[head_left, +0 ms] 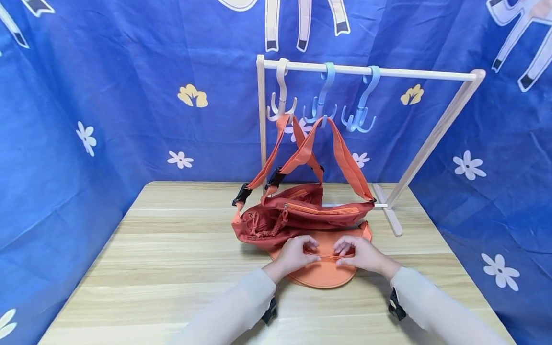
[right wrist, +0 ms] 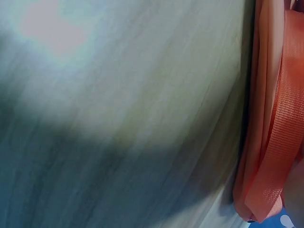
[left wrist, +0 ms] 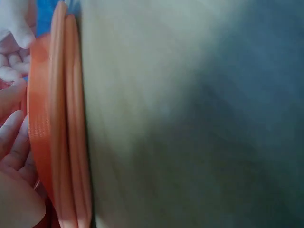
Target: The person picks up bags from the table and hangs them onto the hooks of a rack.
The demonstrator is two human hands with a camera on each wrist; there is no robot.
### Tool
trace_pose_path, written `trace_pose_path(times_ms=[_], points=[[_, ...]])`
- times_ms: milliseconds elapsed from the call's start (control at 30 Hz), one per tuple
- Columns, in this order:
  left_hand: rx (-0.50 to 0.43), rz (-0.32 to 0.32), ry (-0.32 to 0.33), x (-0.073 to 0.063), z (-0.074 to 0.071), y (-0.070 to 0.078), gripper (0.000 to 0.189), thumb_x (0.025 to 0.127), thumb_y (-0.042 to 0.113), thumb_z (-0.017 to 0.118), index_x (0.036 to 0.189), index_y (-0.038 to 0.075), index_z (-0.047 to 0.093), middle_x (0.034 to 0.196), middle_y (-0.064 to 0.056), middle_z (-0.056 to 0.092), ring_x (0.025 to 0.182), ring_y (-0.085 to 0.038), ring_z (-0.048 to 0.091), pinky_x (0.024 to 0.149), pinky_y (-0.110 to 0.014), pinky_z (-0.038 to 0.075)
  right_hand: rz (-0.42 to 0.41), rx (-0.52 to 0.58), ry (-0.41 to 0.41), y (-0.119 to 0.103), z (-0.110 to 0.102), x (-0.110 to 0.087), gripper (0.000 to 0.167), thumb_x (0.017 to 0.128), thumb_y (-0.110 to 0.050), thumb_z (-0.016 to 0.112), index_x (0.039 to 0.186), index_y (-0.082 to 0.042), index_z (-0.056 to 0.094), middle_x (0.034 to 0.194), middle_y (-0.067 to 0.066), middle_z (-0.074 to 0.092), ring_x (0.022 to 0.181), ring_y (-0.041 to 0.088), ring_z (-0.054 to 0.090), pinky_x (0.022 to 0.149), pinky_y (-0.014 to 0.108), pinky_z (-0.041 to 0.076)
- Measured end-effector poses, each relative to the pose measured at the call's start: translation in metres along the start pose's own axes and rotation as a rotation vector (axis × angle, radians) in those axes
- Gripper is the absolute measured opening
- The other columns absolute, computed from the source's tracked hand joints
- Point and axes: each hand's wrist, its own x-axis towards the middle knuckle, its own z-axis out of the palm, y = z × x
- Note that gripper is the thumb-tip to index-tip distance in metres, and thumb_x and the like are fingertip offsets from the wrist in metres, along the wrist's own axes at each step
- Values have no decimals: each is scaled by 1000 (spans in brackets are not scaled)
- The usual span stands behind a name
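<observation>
A flat orange bag with a rounded front edge lies on the table, seen in both wrist views as stacked, piped edges. Across its upper side runs an orange webbing strap. My left hand pinches this strap between thumb and fingers. Opposite it, my right hand grips the strap's other end, the two hands facing each other a short gap apart. In the left wrist view, fingers show behind the strap. The right wrist view mostly shows table, with the strap at its right edge.
Just behind, two dark red waist bags hang by orange straps from a white hook and a blue hook. Another blue hook is on the same rack. Blue printed cloth surrounds the wooden table.
</observation>
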Motion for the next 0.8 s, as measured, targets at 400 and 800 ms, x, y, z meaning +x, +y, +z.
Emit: trace_pose_path(times_ms=[400, 800], points=[[200, 65, -3, -1, 4, -7, 9, 76, 8, 79, 80, 12, 72, 70, 9, 65, 69, -3, 59, 71, -20, 46, 69, -13, -33, 2, 4, 2, 15, 78, -6, 78, 89, -5, 69, 78, -1, 68, 70, 8, 62, 64, 26, 51], [335, 75, -24, -2, 12, 5, 5, 79, 15, 77, 83, 16, 75, 80, 10, 68, 82, -7, 62, 86, -28, 43, 48, -67, -143, -2, -9, -2, 7, 85, -9, 72, 91, -7, 73, 84, 1, 69, 76, 3, 57, 67, 25, 49]])
